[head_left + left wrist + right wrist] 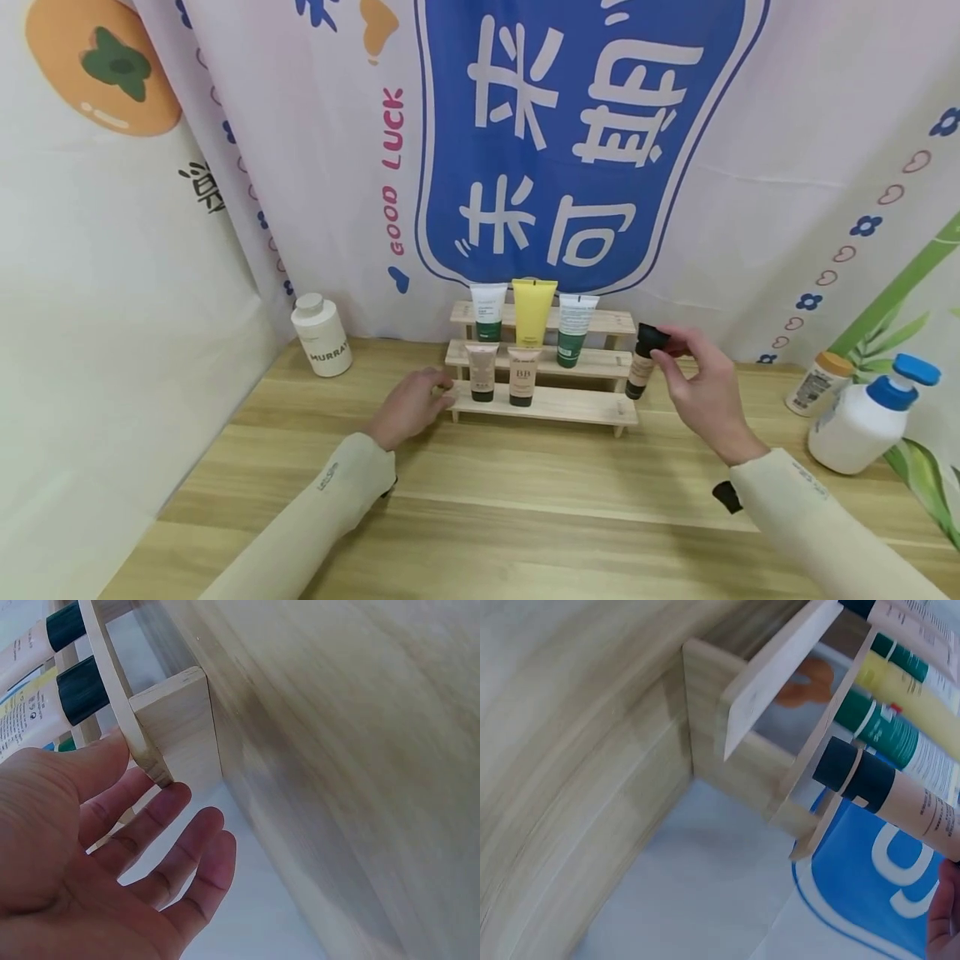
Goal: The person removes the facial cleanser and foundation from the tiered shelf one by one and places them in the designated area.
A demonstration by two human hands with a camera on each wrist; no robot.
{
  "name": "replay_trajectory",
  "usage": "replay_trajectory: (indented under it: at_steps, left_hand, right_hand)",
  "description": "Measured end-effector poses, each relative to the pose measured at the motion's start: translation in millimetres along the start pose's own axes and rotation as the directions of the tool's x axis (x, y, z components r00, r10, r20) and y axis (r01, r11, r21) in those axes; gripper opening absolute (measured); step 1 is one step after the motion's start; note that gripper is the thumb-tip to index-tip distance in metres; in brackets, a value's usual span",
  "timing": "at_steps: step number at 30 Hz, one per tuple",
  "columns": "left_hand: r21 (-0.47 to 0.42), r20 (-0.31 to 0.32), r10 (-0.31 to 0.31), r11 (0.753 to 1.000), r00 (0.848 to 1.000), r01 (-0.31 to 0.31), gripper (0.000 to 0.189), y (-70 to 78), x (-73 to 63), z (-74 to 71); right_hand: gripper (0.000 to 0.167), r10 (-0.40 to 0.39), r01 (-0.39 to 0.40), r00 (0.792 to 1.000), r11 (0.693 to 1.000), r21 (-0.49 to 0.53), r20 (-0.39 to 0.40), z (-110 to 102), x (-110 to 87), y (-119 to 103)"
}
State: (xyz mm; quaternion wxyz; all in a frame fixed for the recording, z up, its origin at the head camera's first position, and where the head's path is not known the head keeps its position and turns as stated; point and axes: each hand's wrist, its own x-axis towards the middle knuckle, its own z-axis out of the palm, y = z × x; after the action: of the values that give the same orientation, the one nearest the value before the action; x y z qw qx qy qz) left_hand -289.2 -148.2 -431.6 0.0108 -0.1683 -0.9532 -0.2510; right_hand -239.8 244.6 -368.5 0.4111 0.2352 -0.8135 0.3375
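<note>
A three-step wooden stand (570,406) bears small squeeze tubes. At its lower left end is my left hand (408,408); in the left wrist view the thumb and forefinger pinch the end of the bottom board (120,690), other fingers spread below. My right hand (705,396) pinches a beige tube (641,367) by its black upper end, tilted, dark cap down, beside the stand's right end. On the bottom step stand a pinkish tube (482,371) and a BB cream tube (522,377). Higher up are a white-and-green tube (489,304), a yellow tube (533,312) and another green-and-white tube (576,329).
A white bottle (322,335) stands at the back left of the wooden table (480,517). To the right are an orange-capped bottle (820,383) and a blue-topped pump bottle (858,425). A printed curtain (337,167) hangs close behind the stand.
</note>
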Motion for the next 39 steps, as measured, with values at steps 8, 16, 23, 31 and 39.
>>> replay_trajectory:
  at_steps: [8,16,23,31,39]
  left_hand:
    - [0.023,0.004,-0.033,0.999,0.999,0.033,0.025,1.4,-1.9,-2.2]
    - [0.051,0.001,-0.021,0.999,1.0,0.021,0.026,4.3,-2.3,-3.1]
    - [0.058,0.004,-0.015,0.998,1.0,0.015,0.025,7.2,-0.1,-2.0]
    - [0.06,0.004,-0.028,0.998,1.0,0.028,0.026,7.6,0.3,-0.4]
    - [0.063,-0.005,-0.02,0.998,1.0,0.021,0.025,6.8,1.4,2.2]
  right_hand:
    - [0.036,0.112,-0.11,0.992,0.993,-0.047,0.052,-4,5.2,26]
    - [0.037,0.384,-0.354,0.888,0.922,-0.158,0.252,2,4.7,57]
    - [0.041,0.517,-0.481,0.762,0.855,-0.194,0.389,11,2.4,81]
    - [0.039,0.604,-0.581,0.675,0.789,-0.198,0.424,23,-2.7,105]
    - [0.028,0.593,-0.556,0.667,0.799,-0.228,0.451,39,-13.8,122]
